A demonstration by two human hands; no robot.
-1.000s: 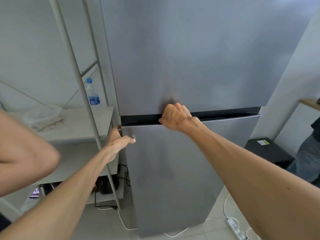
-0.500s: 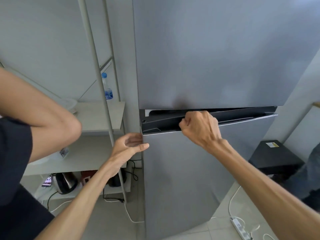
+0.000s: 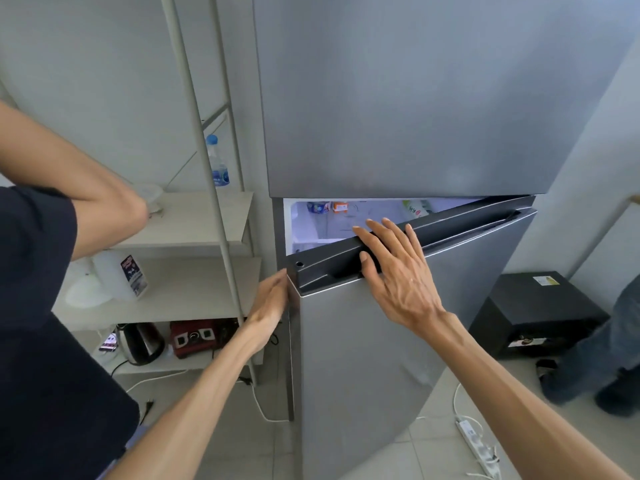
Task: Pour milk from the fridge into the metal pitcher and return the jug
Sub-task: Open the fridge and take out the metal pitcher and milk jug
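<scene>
In the head view, a tall fridge (image 3: 398, 98) of brushed grey metal is seen, its upper door shut and its lower door (image 3: 374, 358) swung partly ajar. The lower door is capped by a black plastic top edge with a long recessed handle groove. The right hand (image 3: 394, 268) is laid flat and open across that black edge, fingers spread and gripping nothing. The left hand (image 3: 268, 303) is held open, fingers straight, against the door's left corner, also holding nothing. Through the gap above the door, the lit white interior is shown, with small packages (image 3: 327, 206) on a shelf; their labels are too small to be read. No milk jug or pitcher can be made out.

Left of the fridge, a pale shelf rack (image 3: 194, 216) is seen, carrying a clear bottle (image 3: 217, 161) with a blue cap and blue label, and on its lowest shelf a steel kettle (image 3: 140, 342) and a red appliance (image 3: 197, 336). Right of the fridge, a black box (image 3: 533, 310) stands on the tiled floor, and a white power strip (image 3: 476, 445) lies near the door's foot.
</scene>
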